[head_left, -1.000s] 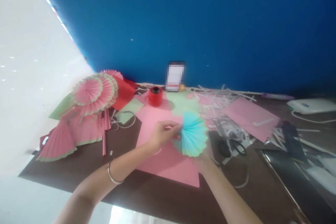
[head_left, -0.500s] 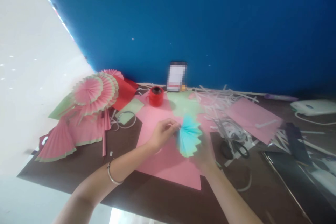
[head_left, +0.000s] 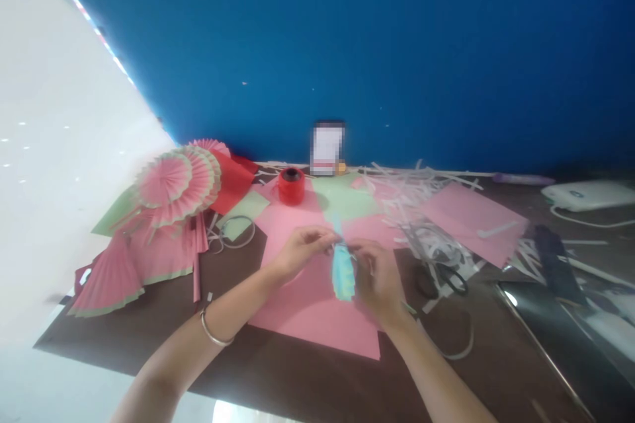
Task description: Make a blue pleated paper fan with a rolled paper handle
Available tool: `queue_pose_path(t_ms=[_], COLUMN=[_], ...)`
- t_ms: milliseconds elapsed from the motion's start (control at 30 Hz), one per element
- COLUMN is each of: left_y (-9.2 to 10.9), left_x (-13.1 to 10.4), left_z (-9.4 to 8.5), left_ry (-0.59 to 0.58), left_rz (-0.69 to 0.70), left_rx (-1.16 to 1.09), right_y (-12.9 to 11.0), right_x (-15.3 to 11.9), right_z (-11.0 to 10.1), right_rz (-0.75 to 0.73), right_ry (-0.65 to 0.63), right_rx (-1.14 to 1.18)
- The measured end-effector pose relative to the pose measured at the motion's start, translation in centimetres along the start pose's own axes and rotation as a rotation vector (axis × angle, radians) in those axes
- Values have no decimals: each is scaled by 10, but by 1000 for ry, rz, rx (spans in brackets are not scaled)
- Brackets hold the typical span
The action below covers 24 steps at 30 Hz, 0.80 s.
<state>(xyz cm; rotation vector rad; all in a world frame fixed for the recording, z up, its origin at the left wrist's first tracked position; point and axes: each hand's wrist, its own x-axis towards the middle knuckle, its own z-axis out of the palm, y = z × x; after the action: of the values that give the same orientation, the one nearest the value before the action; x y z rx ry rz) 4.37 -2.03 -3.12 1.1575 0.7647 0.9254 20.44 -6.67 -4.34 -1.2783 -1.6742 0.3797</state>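
Observation:
A light-blue pleated paper fan (head_left: 342, 274) hangs nearly folded together above the pink sheet (head_left: 317, 317). My left hand (head_left: 305, 251) pinches it near its gathered middle, thumb and fingers closed. From the other side my right hand (head_left: 380, 277) grips the same middle part with bent fingers. A narrow end of the blue paper sticks up above the fingertips. A red roll of tape (head_left: 291, 188) stands behind my hands on the pink paper.
Pink pleated rosettes (head_left: 166, 182) and a pink fan (head_left: 109, 277) lie at the left. Scissors (head_left: 441, 277), white paper strips (head_left: 397, 195) and a pink sheet (head_left: 476, 221) are at the right. A dark tablet-like device (head_left: 555, 337) lies at the front right.
The blue fan was spread out; now its pleats are pressed narrow. My right hand has moved from beside the fan's edge up to its middle. The view has shifted slightly.

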Motion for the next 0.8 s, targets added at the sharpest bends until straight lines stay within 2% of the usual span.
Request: queue_pose_path(t_ms=[200,333,400,567,800], left_y=[-11,-18,-20,-18,-19], left_x=[5,9,10,7,6], left_z=[-9,-14,-14,-11,-5], left_ry=[-9,12,26,16,51], left_rz=[-27,-6,5,-4,-38], left_rx=[19,-10,-12,-49,-133], right_y=[12,11,10,5,1], right_x=[-1,0,0,-3,-4], right_z=[1,6,9,12,12], right_rz=[-169,-251,-228,-49,-65], right_ry=[-40,19,31,55,68], right_rx=[-126,-86,-30,88,62])
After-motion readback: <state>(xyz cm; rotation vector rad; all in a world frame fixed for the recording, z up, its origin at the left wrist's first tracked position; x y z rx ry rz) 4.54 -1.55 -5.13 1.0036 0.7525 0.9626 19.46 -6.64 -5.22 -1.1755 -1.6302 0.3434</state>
